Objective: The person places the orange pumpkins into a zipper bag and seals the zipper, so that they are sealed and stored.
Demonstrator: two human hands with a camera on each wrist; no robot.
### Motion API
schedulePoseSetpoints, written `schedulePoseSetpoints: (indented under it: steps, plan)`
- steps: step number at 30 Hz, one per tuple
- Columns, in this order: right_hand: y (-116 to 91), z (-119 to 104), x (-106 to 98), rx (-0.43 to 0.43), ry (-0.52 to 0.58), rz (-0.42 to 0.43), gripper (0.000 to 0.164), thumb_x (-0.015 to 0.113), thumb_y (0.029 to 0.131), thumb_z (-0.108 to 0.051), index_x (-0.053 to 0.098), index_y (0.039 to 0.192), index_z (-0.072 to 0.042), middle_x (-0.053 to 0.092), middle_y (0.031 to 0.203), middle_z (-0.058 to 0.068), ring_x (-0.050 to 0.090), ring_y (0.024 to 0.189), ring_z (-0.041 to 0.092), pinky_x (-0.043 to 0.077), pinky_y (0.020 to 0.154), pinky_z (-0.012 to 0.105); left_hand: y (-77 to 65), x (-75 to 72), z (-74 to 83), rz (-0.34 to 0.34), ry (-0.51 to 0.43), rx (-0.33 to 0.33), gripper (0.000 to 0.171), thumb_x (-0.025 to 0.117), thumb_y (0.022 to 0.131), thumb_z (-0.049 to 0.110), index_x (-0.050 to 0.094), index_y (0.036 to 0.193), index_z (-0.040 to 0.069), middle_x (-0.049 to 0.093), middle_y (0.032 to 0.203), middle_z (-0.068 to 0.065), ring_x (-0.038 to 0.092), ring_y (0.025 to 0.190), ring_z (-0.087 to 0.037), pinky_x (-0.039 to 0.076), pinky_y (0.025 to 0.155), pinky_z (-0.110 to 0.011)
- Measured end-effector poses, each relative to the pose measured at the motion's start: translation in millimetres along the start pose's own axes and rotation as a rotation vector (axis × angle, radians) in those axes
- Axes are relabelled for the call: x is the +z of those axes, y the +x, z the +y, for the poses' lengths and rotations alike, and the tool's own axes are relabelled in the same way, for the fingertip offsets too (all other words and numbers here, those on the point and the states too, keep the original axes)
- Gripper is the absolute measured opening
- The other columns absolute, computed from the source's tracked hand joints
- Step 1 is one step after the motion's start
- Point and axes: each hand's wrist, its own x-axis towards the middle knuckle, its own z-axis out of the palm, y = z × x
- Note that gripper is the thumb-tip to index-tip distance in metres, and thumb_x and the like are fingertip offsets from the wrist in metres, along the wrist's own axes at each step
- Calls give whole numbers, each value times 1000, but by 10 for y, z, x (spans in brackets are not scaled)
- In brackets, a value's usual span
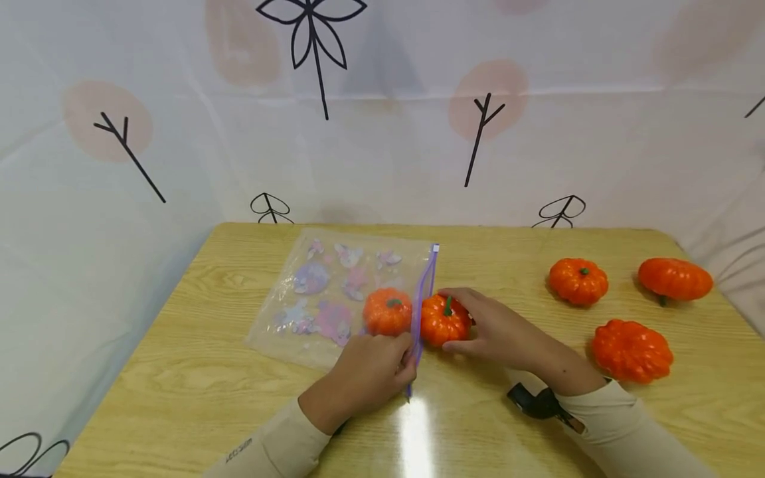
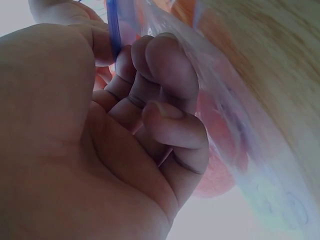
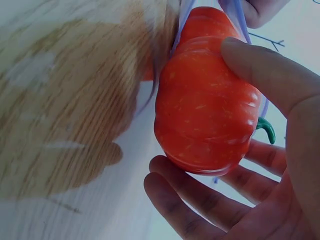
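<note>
A clear zip bag (image 1: 335, 265) with pastel prints lies on the table, its purple zip edge (image 1: 424, 289) toward the right. My left hand (image 1: 367, 372) pinches the near part of that edge; in the left wrist view its fingers (image 2: 172, 67) are curled against the plastic. One orange toy pumpkin (image 1: 386, 313) is inside the bag, seen through the film. At the bag's mouth, my right hand (image 1: 499, 332) grips a second orange pumpkin (image 3: 205, 110) with a green stem, thumb on one side and fingers on the other. That pumpkin's left side is partly behind the purple edge.
Three more orange pumpkins stand on the right of the wooden table (image 1: 197, 318): one upright (image 1: 578, 281), one on its side (image 1: 675, 279) and one nearer me (image 1: 632, 350). A patterned white cloth (image 1: 382, 159) hangs behind the table. A black strap piece (image 1: 538, 401) is at my right wrist.
</note>
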Motion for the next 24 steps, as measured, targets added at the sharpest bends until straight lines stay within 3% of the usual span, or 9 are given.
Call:
schedulePoseSetpoints:
  steps: [24]
  plan:
    - [27,-15,72,-19,9,-16,81,83,81,-32,41,148,-12,51,145,15,59,124,30,51,99,50,5,-3,-9,29,-39,25,24,57,93,28,46,72,25,37,57,17,31,47,3,23,42,-15]
